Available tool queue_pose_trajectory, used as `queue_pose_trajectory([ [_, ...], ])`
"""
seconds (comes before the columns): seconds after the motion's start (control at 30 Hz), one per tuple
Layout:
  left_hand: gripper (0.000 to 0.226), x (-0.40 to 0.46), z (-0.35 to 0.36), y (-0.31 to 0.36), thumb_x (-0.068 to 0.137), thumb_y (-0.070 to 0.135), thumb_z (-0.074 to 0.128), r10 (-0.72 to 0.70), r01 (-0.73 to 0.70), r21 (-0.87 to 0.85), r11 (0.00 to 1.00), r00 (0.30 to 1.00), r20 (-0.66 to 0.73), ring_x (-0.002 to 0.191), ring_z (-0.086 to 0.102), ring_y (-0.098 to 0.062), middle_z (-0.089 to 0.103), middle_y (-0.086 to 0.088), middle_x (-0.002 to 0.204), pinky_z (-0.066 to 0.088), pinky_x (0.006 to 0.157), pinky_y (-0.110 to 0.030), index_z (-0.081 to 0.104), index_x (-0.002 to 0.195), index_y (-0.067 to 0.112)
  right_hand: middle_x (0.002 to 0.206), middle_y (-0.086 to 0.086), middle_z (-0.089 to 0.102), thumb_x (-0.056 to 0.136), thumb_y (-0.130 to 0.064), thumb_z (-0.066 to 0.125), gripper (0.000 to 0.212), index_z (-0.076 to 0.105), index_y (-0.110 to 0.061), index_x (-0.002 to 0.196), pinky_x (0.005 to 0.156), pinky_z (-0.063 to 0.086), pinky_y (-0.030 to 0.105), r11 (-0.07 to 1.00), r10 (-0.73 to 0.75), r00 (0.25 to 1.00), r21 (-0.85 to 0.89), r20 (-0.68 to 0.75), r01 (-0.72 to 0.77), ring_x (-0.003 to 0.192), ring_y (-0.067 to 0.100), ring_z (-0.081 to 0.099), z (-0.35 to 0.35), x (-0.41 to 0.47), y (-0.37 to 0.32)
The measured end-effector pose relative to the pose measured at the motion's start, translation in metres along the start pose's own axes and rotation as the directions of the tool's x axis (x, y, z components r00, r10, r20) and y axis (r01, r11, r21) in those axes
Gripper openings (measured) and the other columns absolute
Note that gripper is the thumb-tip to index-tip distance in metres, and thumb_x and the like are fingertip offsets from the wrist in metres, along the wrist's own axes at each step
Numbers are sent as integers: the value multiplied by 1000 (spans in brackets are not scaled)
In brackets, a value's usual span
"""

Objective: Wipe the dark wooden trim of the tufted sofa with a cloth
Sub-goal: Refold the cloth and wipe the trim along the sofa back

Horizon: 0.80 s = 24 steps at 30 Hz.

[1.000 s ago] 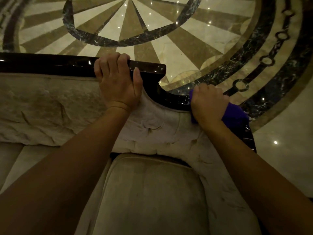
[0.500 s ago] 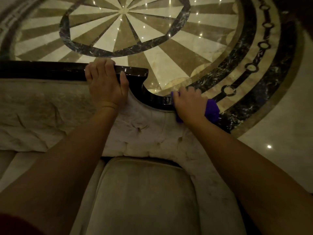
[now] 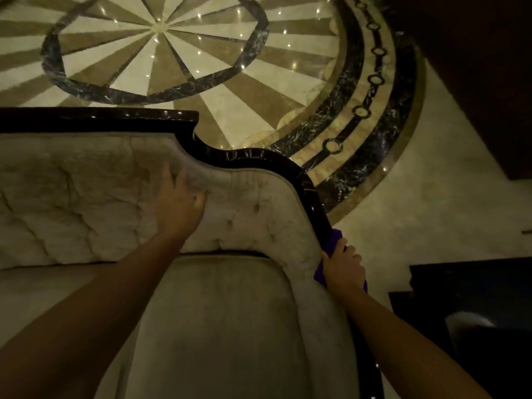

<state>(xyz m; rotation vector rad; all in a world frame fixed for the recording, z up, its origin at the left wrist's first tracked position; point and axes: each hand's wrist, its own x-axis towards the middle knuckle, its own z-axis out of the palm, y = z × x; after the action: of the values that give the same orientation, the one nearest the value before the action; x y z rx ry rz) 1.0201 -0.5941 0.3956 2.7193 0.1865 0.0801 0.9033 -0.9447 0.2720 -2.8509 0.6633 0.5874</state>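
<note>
I had my right hand, fingers clenched around the purple cloth, pressed against the trim on the sofa's sloping arm, evidently for wiping contact, while my left hand lay spread, grasping nothing, on the tufting, apparently bracing me.

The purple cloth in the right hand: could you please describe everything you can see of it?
The purple cloth is a soft, bunched fabric, vivid violet, mostly hidden under the right hand. One tuft shows above the fingers, another strip below the thumb side and a sliver by the wrist. The hand's grip presses it around the dark wooden trim where the trim slopes down the sofa's arm, beside the tufted upholstery. Its weave and full size cannot be made out.
</note>
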Motion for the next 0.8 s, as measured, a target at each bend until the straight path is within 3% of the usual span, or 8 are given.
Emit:
queue_pose_trajectory([
  [0.17,47,-82,23,47,104,24,55,-51,168,-176,970,847,528,140,44,-39,45,-23,154,35,114,-45,49,144,0,139,12,61,108,-58,33,60,51,-14,144,96,48,37,988,17,956,-150,293,28,123,30,61,-29,-21,44],
  [0.3,14,-161,16,67,105,24,57,-3,321,-432,843,805,594,110,58,-18,67,-5,119,47,77,-14,63,117,20,150,17,54,107,-61,37,70,49,-5,147,109,45,38,992,68,875,-129,480,-7,132,32,56,-48,-57,79],
  [0.37,6,-189,7,69,105,19,57,47,329,-496,804,796,604,102,60,-13,65,10,99,42,67,0,62,106,23,138,19,62,102,-67,43,73,59,-3,135,99,49,36,1000,4,888,-26,460,10,121,31,62,-67,-76,75],
  [0.43,7,-207,-1,71,105,21,57,79,346,-526,777,775,627,98,62,-9,65,11,97,43,71,-1,64,105,21,115,15,69,96,-73,49,69,69,-9,112,85,50,33,988,-98,915,148,391,43,102,28,67,-93,-100,57],
  [0.53,34,-215,-31,85,103,32,58,105,417,-613,671,765,635,118,64,-24,67,-7,125,51,91,-33,61,131,13,93,-2,73,88,-80,55,56,71,-26,92,73,48,30,913,-254,942,376,220,158,83,16,68,-137,-144,21],
  [0.63,65,-219,-73,97,88,56,70,309,429,-725,540,700,644,109,73,-21,68,1,130,61,82,-42,48,144,31,75,-14,73,86,-83,51,56,75,-32,89,67,49,26,811,-396,918,482,32,333,69,2,68,-173,-196,-15],
  [0.7,57,-227,-100,100,78,60,79,437,382,-775,503,662,609,109,74,-15,73,11,120,64,81,-40,57,130,52,80,-9,75,90,-82,41,65,77,-28,91,71,55,32,749,-429,902,539,-50,386,72,6,70,-188,-228,-35],
  [0.8,54,-244,-129,97,77,53,85,439,212,-840,499,773,457,103,73,-3,72,13,116,63,77,-30,56,122,55,90,-4,74,98,-78,29,68,75,-30,84,76,53,31,664,-407,909,655,-89,361,85,13,70,-204,-266,-55],
])
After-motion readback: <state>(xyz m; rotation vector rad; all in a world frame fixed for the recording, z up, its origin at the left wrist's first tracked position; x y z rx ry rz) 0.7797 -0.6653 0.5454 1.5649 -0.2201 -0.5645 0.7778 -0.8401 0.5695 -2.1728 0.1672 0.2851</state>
